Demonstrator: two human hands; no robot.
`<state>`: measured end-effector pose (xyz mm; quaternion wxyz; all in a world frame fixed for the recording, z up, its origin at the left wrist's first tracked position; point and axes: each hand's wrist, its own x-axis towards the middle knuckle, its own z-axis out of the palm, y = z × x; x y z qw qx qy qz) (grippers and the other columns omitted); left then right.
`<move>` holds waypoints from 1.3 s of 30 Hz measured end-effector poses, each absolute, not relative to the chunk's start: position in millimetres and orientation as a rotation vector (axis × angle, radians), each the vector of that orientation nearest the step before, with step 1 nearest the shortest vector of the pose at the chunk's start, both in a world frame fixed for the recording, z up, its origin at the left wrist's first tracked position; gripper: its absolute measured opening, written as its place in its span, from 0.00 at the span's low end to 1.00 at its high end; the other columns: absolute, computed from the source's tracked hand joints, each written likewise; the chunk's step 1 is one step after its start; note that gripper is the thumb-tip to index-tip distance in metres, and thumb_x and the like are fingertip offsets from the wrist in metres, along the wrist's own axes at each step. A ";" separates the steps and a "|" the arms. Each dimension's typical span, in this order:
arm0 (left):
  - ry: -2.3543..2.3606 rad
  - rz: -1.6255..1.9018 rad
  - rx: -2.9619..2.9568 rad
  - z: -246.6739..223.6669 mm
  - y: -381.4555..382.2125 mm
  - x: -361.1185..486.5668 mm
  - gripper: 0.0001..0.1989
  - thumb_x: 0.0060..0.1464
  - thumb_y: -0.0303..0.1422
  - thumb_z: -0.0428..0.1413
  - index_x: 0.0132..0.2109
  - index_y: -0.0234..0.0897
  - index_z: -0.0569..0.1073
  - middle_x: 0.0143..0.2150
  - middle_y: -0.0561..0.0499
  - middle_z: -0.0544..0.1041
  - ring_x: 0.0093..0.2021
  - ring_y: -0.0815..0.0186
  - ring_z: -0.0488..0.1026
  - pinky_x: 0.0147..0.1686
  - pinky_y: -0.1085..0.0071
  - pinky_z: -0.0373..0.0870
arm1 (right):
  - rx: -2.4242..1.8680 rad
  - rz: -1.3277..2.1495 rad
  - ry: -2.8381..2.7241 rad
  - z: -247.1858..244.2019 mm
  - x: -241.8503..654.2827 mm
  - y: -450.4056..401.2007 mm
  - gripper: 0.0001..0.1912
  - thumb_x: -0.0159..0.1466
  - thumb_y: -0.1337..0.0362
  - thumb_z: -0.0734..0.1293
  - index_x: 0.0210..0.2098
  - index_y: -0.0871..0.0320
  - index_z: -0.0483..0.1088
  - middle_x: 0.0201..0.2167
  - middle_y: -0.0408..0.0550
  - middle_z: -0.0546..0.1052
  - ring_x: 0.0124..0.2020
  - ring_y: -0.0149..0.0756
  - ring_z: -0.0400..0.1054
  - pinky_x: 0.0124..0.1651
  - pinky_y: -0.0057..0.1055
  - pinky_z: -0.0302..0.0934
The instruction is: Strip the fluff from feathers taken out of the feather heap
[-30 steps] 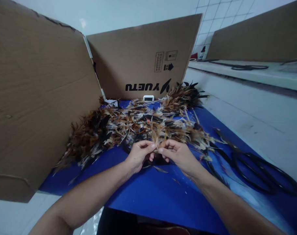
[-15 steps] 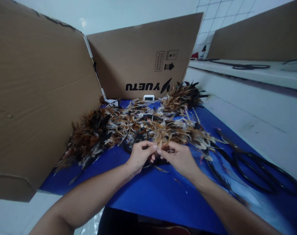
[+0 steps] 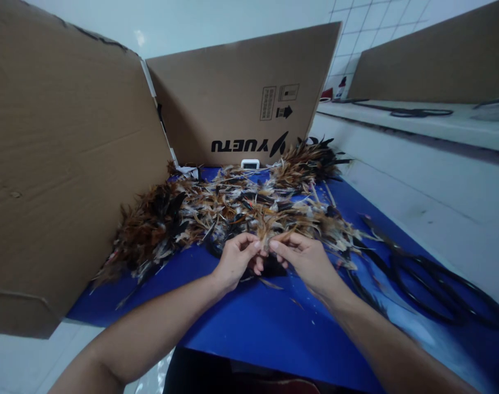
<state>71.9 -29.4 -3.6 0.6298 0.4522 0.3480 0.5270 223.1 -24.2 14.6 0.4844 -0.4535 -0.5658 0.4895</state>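
1. Between the two hands, just above the near edge of the feather spread, stands a fluffy tuft of tan feathers (image 3: pixel 264 225), its tips pointing away from the person.
2. At the tuft's base, the left hand (image 3: pixel 236 260) has a narrow grip: thumb and forefinger are pinched on it.
3. Just right of that, the right hand (image 3: pixel 309 260) brings thumb and forefinger close together; a slim brown feather shows at the fingertips, but I cannot tell whether this grip has hold of it.
4. Beyond both grips, a loose spread of brown, white and black feathers (image 3: pixel 216 210) covers part of the smooth blue tabletop (image 3: pixel 274 328).
5. Left of the grips lies a thick heap of dark brown and black feathers (image 3: pixel 148 224).
6. Well right of the grips rest large metal scissors with black looped handles (image 3: pixel 399 251).
7. Farthest beyond, a small white device with a dark screen (image 3: pixel 250 164) stands before a brown cardboard panel printed with upside-down black lettering (image 3: pixel 228 104).
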 end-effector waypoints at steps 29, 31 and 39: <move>0.846 1.228 0.973 1.2 -31.8 72.1 0.16 0.42 0.40 0.63 0.32 0.30 0.72 0.23 0.53 0.73 0.19 0.74 0.68 0.21 0.75 0.68 | -1.148 1.233 -1.377 17.9 223.1 -25.2 0.15 0.48 0.54 0.72 0.22 0.61 0.73 0.15 0.41 0.68 0.18 0.26 0.57 0.22 0.26 0.53; 0.857 1.227 0.965 1.2 -32.2 72.8 0.16 0.41 0.40 0.63 0.31 0.29 0.72 0.22 0.52 0.73 0.19 0.74 0.68 0.22 0.75 0.68 | -1.152 1.229 -1.377 17.1 222.9 -24.9 0.15 0.48 0.54 0.72 0.22 0.61 0.73 0.14 0.40 0.67 0.18 0.26 0.57 0.22 0.26 0.53; 0.908 1.233 0.992 1.4 -33.4 74.6 0.15 0.42 0.39 0.63 0.31 0.28 0.75 0.20 0.52 0.72 0.20 0.72 0.69 0.24 0.74 0.69 | -1.172 1.176 -1.390 14.2 221.7 -25.0 0.16 0.48 0.53 0.71 0.23 0.61 0.74 0.14 0.40 0.66 0.18 0.27 0.56 0.22 0.27 0.53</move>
